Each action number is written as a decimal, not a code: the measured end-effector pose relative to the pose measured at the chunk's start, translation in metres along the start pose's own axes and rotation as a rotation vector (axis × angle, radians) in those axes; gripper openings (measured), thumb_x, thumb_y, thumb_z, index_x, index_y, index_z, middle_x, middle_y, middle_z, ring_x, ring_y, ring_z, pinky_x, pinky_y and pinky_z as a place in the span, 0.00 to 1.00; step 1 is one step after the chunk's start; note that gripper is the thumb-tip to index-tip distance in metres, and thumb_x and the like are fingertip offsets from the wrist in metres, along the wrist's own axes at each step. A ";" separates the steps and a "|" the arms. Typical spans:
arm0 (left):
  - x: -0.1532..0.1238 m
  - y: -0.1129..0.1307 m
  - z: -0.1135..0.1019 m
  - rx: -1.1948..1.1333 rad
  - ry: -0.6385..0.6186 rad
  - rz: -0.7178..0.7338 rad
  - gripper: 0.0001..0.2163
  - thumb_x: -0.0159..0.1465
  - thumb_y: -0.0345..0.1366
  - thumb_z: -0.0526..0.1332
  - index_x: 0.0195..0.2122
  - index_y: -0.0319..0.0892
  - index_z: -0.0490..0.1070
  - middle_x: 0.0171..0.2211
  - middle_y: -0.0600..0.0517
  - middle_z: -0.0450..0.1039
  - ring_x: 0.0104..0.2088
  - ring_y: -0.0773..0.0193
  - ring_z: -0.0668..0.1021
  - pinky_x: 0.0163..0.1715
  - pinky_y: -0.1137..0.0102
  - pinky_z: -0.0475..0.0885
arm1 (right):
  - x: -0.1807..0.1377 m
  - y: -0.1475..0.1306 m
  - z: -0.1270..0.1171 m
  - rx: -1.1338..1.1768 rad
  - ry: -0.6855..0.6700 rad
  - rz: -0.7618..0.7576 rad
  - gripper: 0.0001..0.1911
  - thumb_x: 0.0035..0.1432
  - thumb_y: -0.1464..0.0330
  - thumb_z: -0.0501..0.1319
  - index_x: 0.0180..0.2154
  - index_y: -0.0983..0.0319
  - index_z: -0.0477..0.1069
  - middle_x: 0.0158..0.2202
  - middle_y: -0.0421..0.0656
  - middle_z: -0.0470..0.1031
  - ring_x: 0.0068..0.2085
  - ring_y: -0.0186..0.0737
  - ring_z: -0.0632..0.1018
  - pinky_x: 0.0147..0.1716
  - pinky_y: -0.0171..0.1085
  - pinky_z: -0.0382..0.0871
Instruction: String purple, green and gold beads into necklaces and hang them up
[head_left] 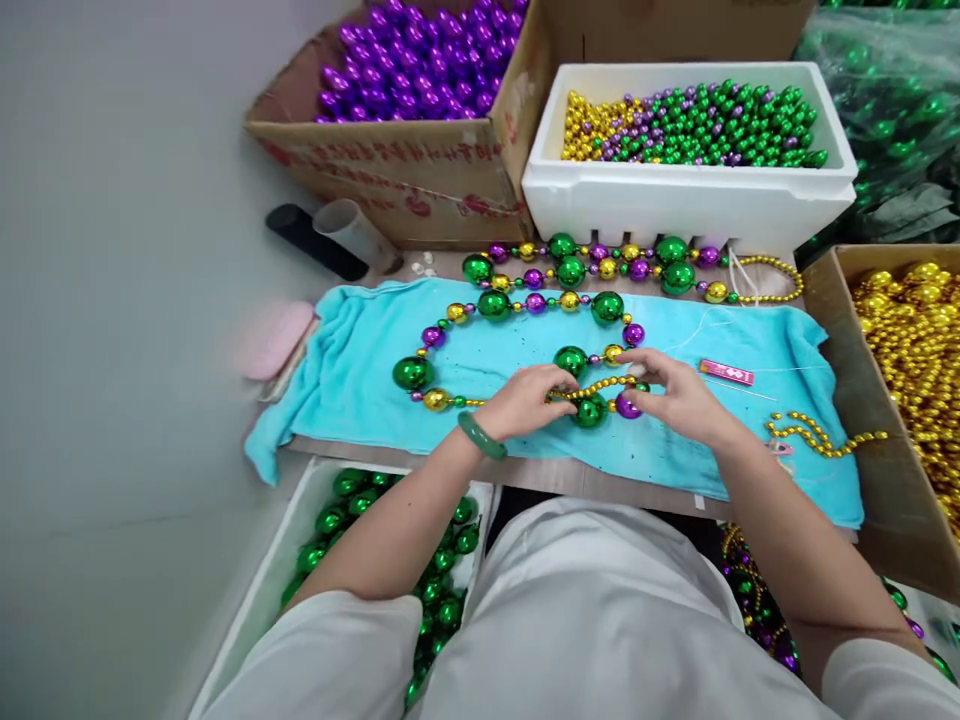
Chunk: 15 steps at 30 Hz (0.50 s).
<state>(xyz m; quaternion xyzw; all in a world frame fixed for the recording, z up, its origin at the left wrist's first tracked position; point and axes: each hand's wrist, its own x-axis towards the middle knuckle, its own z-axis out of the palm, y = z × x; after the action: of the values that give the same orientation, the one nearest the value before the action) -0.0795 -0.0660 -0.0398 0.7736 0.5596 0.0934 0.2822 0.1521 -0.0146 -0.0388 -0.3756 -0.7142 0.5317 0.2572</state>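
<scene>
A bead necklace (493, 305) of green, gold and purple balls lies in a loop on a turquoise towel (360, 340). My left hand (525, 402), with a green bangle above the wrist, pinches a stretch of small gold beads (611, 383) on this necklace, beside a large green ball (590, 410). At the other end of the gold stretch is my right hand (679, 395), thumb and fingers curled round the string by a purple ball (628, 404). Its fingertips partly cover the beads there. Behind the loop lies a second, similar necklace (570, 271).
A purple lighter-like packet (727, 372), a needle and a loose gold bead strand (814, 437) lie to the right. Boxes of beads surround the table: a carton (390, 170), a white foam box (690, 200) and a right-hand carton (892, 440). A clear cup (349, 230) stands back left.
</scene>
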 end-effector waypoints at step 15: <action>-0.018 0.105 -0.170 -0.186 0.401 0.277 0.07 0.63 0.36 0.59 0.39 0.38 0.72 0.32 0.56 0.72 0.33 0.71 0.75 0.32 0.74 0.70 | 0.062 -0.145 -0.010 0.117 0.011 -0.306 0.21 0.51 0.60 0.65 0.45 0.63 0.73 0.39 0.40 0.73 0.43 0.43 0.76 0.43 0.44 0.70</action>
<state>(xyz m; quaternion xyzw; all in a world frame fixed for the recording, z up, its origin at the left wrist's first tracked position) -0.0786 -0.0488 0.1605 0.7796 0.4820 0.3339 0.2201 0.0854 0.0187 0.1002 -0.2499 -0.7296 0.5249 0.3603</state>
